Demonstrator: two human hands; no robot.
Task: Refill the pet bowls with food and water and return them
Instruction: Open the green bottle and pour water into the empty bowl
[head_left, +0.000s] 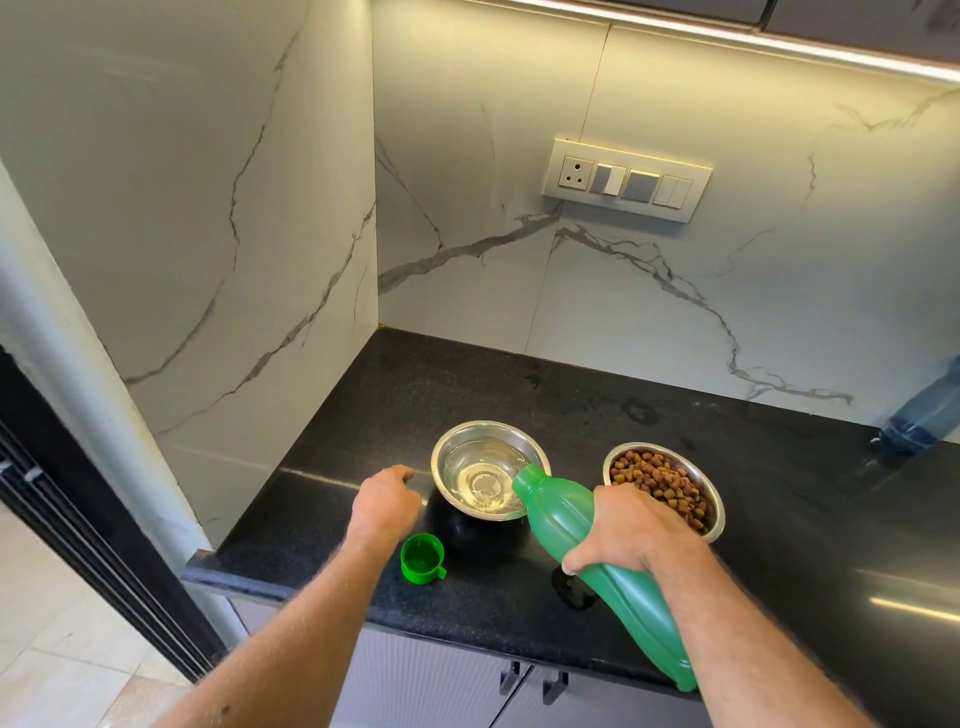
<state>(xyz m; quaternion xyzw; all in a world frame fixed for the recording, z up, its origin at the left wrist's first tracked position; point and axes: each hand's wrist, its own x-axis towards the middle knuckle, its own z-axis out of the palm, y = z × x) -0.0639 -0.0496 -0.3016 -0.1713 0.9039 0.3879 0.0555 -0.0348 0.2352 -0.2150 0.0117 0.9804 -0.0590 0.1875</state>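
Observation:
Two steel bowls stand on the black counter (753, 519). The left bowl (457, 441) holds some clear water. The right bowl (715, 512) is full of brown kibble. My right hand (631, 530) grips a green plastic bottle (563, 512), tilted with its open neck over the water bowl's near rim. My left hand (384, 501) hovers just left of the water bowl with fingers loosely curled, holding nothing. The bottle's green cap (422, 557) lies on the counter near my left wrist, open side up.
Marble walls close the counter at the back and left. A switch panel (626, 179) is on the back wall. A clear blue-tinted bottle (930, 410) lies at the right edge. Cabinet door handles (532, 678) sit below the counter's front edge. Tiled floor lies at the lower left.

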